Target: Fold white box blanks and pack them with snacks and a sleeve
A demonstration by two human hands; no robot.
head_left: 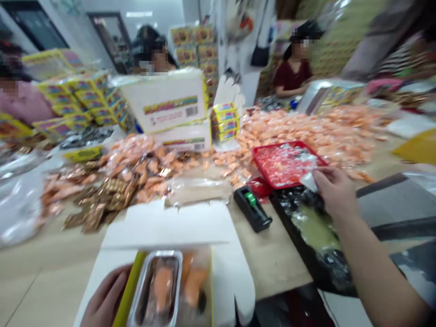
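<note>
My left hand (107, 295) grips the yellow side of an open box (136, 263) at the bottom of the view. Inside the box sit a silver foil tray (180, 272) with an orange wrapped piece (163, 286) and, beside it, more orange pieces (195, 284). Under and behind the box spreads a flat white cardboard piece (173, 225). Over the near right corner of a red tray (269, 175), my right hand (337, 188) pinches a small whitish packet (309, 181). Many small red and white packets (284, 161) fill that tray.
A black tape dispenser (252, 211) stands between the box and a black tray (293, 231) of clear plastic-wrapped items. Brown-gold packets (98, 204) and heaps of orange pieces (316, 131) cover the table behind. White cartons (166, 104) stand upright at the back. Several people (296, 68) sit across.
</note>
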